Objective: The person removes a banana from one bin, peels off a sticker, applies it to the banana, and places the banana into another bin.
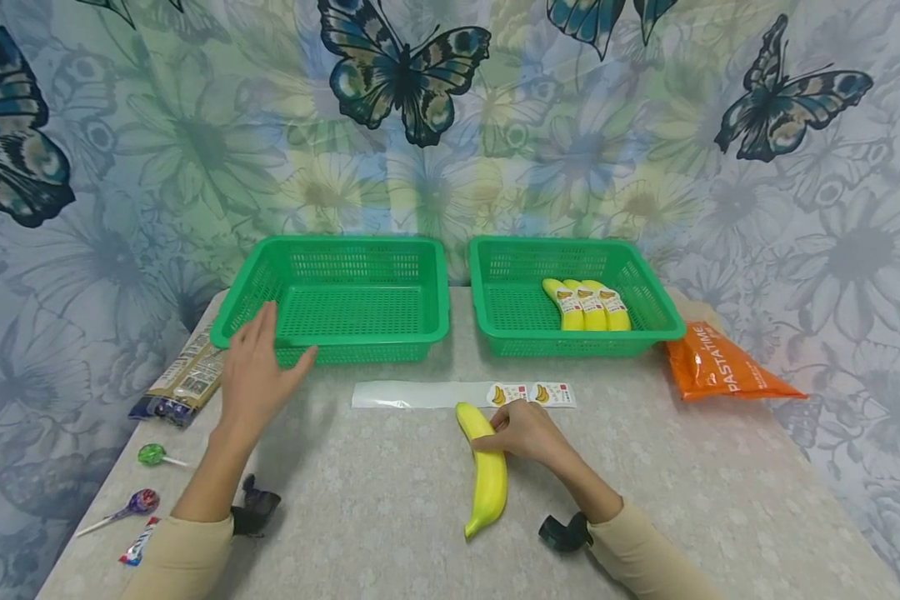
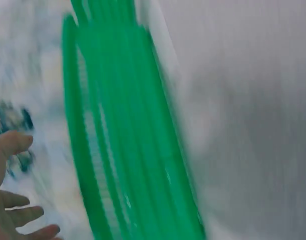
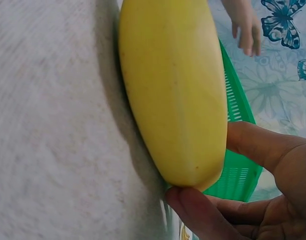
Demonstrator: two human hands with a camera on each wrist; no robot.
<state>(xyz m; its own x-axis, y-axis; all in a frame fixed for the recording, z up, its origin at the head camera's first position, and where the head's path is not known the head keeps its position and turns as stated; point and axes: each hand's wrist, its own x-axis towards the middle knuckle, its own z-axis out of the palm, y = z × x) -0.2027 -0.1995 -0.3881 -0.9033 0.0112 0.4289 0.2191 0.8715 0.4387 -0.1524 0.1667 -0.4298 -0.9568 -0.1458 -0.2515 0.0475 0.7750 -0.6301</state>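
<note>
A yellow banana [image 1: 489,492] lies lengthwise on the table in front of the baskets. My right hand [image 1: 528,429] pinches it near its far end, thumb on one side and fingers on the other, as the right wrist view shows with the banana [image 3: 175,95] up close. Just beyond lies a clear backing strip [image 1: 412,395] with two banana stickers [image 1: 552,393] left of and above that hand's knuckles. My left hand [image 1: 255,379], fingers extended and holding nothing, is raised at the front left corner of the left green basket [image 1: 360,342].
Three stickered bananas [image 1: 587,307] lie in the right green basket [image 1: 570,343]. An orange pasta bag [image 1: 720,367] stands beside it. Along the left edge are a brown-and-blue packet [image 1: 183,379], a green lollipop [image 1: 152,454], a purple lollipop [image 1: 144,501] and a small wrapped sweet [image 1: 139,543].
</note>
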